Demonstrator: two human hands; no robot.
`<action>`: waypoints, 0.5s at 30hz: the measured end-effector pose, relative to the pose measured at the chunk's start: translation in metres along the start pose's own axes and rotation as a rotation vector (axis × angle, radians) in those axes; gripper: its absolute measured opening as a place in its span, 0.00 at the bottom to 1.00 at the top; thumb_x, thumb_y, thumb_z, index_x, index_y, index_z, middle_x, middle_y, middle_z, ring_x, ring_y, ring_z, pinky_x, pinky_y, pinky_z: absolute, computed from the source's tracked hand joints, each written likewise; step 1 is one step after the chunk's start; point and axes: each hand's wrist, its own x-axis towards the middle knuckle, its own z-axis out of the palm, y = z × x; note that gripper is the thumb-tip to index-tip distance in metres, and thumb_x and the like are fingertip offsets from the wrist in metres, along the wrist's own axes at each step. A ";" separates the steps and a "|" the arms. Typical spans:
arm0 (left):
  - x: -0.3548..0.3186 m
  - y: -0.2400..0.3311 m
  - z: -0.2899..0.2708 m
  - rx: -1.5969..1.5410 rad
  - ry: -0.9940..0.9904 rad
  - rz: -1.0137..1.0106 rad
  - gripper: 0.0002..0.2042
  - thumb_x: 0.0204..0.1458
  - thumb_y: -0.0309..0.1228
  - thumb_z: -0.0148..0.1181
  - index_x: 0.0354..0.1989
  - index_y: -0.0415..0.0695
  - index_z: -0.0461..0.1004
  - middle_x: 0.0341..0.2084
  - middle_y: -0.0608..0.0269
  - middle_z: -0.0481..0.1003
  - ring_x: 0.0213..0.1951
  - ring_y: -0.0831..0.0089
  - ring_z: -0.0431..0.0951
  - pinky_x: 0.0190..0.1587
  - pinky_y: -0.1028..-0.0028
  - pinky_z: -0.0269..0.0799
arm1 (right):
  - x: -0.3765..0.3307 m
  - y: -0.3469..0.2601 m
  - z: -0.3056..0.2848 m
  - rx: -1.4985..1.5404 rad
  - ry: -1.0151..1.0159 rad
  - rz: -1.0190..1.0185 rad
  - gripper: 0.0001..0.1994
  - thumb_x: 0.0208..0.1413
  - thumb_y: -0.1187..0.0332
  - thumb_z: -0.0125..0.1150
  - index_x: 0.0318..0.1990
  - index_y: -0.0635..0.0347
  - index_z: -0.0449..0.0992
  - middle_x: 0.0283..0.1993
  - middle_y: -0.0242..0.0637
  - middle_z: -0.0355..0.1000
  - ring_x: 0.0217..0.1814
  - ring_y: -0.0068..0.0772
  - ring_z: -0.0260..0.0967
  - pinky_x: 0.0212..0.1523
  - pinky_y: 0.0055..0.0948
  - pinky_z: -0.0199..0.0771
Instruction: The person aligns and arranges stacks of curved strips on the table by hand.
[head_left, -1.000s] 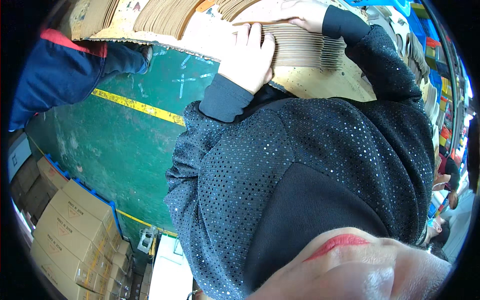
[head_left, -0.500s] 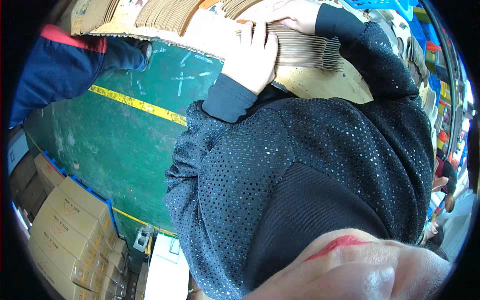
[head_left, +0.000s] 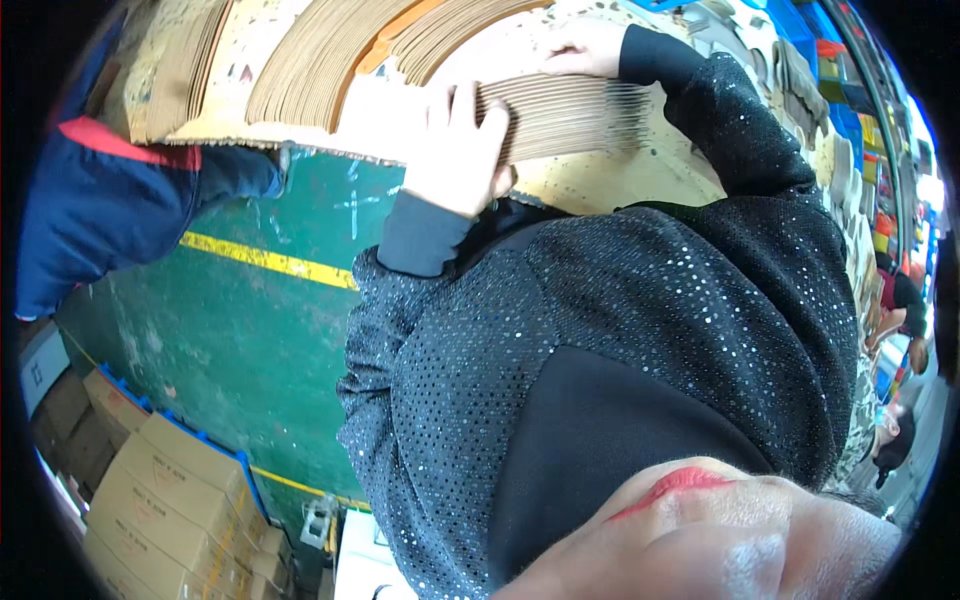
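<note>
A row of thin brown cardboard pieces [head_left: 575, 118], packed edge to edge, lies on the worktable in front of me. My left hand [head_left: 458, 150] rests against the row's left end, its fingers stretched out and apart. Along the far side of the row is my right hand [head_left: 588, 45], fingers bent and closed together; whatever may be between them is hidden. Left of my hands stand more rows of the same pieces: a curved one [head_left: 450, 38], a larger one [head_left: 315, 65] and a narrow one [head_left: 190, 75]. An orange strip [head_left: 388, 42] sits between two of them.
The worktable's rough edge [head_left: 270, 140] curves along the left. Another person's blue sleeve [head_left: 120, 215] with red trim is beside it. Stacked cartons [head_left: 175, 490] stand on the green floor [head_left: 240, 340] at lower left. More brown pieces [head_left: 800, 80] and blue bins [head_left: 790, 25] lie at right.
The whole view has shifted slightly. My right hand has slid rightward along the row, away from my left fingers. The bit of orange near my fingertips no longer shows there.
</note>
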 end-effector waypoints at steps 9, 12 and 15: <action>0.005 0.005 -0.007 0.031 -0.102 -0.044 0.37 0.38 0.39 0.73 0.62 0.44 0.70 0.62 0.43 0.65 0.65 0.46 0.64 0.61 0.47 0.67 | 0.001 0.039 -0.020 -0.586 0.283 0.628 0.08 0.54 0.66 0.64 0.36 0.59 0.86 0.36 0.47 0.83 0.40 0.47 0.83 0.42 0.44 0.83; 0.005 0.007 -0.008 0.011 -0.070 -0.052 0.35 0.36 0.38 0.73 0.57 0.42 0.72 0.61 0.40 0.68 0.64 0.43 0.66 0.61 0.47 0.66 | 0.005 0.041 -0.009 -0.612 0.179 0.609 0.09 0.55 0.65 0.62 0.36 0.60 0.85 0.37 0.49 0.83 0.42 0.45 0.83 0.44 0.44 0.83; 0.006 0.006 -0.007 0.010 -0.054 -0.037 0.35 0.36 0.38 0.74 0.58 0.43 0.71 0.61 0.41 0.68 0.65 0.43 0.66 0.62 0.47 0.66 | 0.002 0.053 0.000 -0.633 0.301 0.603 0.10 0.56 0.65 0.62 0.36 0.60 0.85 0.38 0.50 0.82 0.44 0.45 0.83 0.44 0.43 0.82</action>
